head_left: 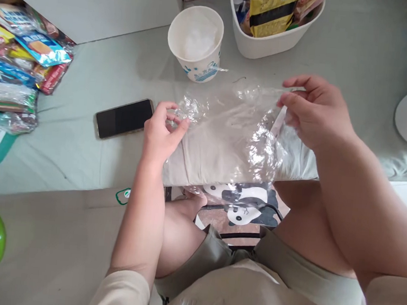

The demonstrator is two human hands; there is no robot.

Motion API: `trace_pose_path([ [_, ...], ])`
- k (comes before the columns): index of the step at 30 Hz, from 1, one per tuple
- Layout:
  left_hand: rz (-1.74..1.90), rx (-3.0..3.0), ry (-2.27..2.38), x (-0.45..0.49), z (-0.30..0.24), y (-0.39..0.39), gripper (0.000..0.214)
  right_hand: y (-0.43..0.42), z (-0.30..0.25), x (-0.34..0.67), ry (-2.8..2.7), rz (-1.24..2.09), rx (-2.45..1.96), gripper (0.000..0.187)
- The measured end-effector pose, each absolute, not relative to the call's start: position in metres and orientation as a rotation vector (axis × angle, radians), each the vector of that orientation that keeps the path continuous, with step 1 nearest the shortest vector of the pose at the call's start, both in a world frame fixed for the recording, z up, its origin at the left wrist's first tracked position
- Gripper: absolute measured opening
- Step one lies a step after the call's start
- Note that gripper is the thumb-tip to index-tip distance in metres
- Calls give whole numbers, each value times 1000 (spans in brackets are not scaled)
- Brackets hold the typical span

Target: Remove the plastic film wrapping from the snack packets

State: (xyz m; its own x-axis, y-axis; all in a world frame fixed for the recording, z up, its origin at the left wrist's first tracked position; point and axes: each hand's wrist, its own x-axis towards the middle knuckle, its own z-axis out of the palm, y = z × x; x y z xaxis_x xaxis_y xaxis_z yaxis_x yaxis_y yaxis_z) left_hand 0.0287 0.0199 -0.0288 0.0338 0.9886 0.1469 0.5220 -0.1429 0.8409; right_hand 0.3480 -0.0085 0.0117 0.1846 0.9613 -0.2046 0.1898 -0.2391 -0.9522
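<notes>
From my end I judge the crinkled, transparent plastic film (257,147) to be very light, limp and slippery, likely to cling and tear if tugged; I'd pinch it by its edges, with thumb and fingertips. It lies spread at the centre of the frame, between the two hands: my left hand (165,132) has thumb and fingers pinched on its left edge, my right hand (316,110) is pinched on its upper right corner. Beneath it I see the pale grey-green, cloth-covered tabletop (71,160); a white paper cup with blue print (199,72) stands just above, upper centre
</notes>
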Motion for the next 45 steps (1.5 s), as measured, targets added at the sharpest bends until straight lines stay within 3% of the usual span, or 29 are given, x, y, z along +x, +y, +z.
trace_pose_path([
  [4, 1011, 1561, 1444, 40, -22, 14, 66, -11, 10, 350, -1016, 1086, -1494, 58],
  [12, 1139, 1446, 1357, 59, -20, 11, 35, -27, 3, 335, -1288, 1038, -1639, 79],
  [17, 1355, 1154, 1124, 62, 21, -6, 30, -26, -2, 312, -1383, 1135, -1535, 84],
  [20, 1383, 941, 921, 55, 43, -16, 34, -32, -4, 293, -1352, 1314, -1421, 91],
  [26, 1498, 771, 660, 49, 50, -23, 34, -55, 5, 250, -938, 2008, -989, 126],
  [28, 1476, 766, 657, 50, 47, -21, 38, -59, 10, 246, -837, 2015, -987, 122],
  [35, 1583, 822, 963, 36, 34, -8, 36, -45, 20, 280, -761, 1418, -1457, 71],
  [39, 1430, 1034, 1229, 29, 28, -8, 35, -42, 25, 294, -654, 1250, -1413, 62],
  [45, 968, 1096, 1120, 26, 18, -6, 43, -50, 23, 311, -1027, 1229, -1412, 43],
])
